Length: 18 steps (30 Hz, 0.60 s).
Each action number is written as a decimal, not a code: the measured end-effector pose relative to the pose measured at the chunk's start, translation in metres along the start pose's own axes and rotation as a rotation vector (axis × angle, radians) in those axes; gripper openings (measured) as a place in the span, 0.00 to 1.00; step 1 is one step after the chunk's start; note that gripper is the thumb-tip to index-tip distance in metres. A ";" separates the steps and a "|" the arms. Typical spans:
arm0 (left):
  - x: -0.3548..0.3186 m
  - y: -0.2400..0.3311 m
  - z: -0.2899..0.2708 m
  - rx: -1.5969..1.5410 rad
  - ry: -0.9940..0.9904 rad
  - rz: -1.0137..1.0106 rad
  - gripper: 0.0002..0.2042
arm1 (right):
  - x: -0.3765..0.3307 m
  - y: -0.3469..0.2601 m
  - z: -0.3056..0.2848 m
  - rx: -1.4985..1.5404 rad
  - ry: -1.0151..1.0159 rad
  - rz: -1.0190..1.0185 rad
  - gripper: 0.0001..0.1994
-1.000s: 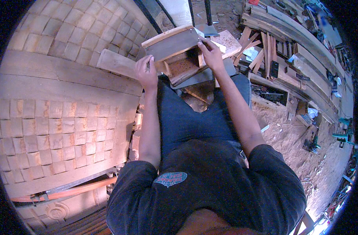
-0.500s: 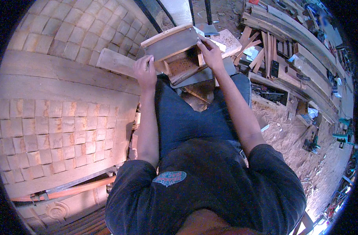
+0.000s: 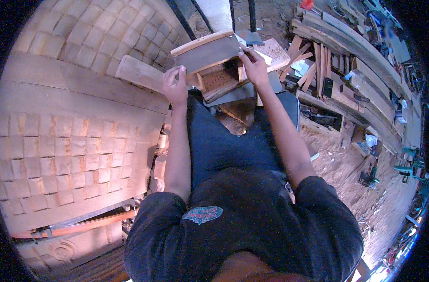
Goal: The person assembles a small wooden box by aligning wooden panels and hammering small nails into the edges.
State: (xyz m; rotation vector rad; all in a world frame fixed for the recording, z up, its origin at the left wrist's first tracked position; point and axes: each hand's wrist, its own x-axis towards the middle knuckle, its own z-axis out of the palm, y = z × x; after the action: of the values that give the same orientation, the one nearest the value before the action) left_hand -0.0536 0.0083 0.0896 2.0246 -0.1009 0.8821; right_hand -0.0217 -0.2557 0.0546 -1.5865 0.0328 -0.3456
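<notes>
A small wooden box (image 3: 220, 81) with an open compartment sits tilted before my knees. Its raised upper panel (image 3: 210, 52) is dark grey with a pale wood strip along the far edge. At the panel's left end, my left hand (image 3: 176, 87) is closed, thumb and forefinger together at the corner. My right hand (image 3: 255, 68) pinches the right end of the box, near the panel's corner. Under the box a flat grey board (image 3: 233, 95) shows. What the far fingertips touch is hidden.
Left of me stand large panels of woven-look wood blocks (image 3: 69, 155), with a loose plank (image 3: 141, 74) by my left hand. A pale speckled board (image 3: 274, 52) lies beyond my right hand. Stacked timber (image 3: 351, 51) and an open wooden tray (image 3: 320, 115) lie on the dirt floor at right.
The view has shifted slightly. Both hands stay at the two ends of the box, and the panel keeps nearly the same tilt.
</notes>
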 end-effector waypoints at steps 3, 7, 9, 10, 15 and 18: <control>0.001 -0.002 0.001 -0.092 0.001 -0.045 0.05 | -0.002 -0.006 -0.001 -0.045 -0.009 0.056 0.19; -0.001 0.014 0.008 -0.327 0.035 -0.236 0.06 | -0.004 -0.011 -0.006 -0.060 -0.033 0.163 0.19; -0.002 0.008 0.010 -0.258 0.042 -0.185 0.06 | -0.003 -0.012 -0.005 -0.043 -0.024 0.101 0.19; -0.002 0.003 0.010 -0.187 0.044 -0.131 0.06 | -0.002 -0.012 -0.004 -0.019 -0.009 0.040 0.19; -0.005 -0.010 0.007 -0.133 0.071 -0.095 0.07 | -0.009 -0.027 -0.002 -0.010 -0.040 0.095 0.20; -0.005 -0.013 0.009 -0.151 0.069 -0.069 0.06 | -0.011 -0.034 -0.001 -0.009 -0.042 0.107 0.20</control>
State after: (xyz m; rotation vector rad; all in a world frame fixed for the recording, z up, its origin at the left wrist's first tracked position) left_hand -0.0472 0.0084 0.0743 1.8450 -0.0566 0.8740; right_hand -0.0386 -0.2528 0.0854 -1.5939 0.0864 -0.2284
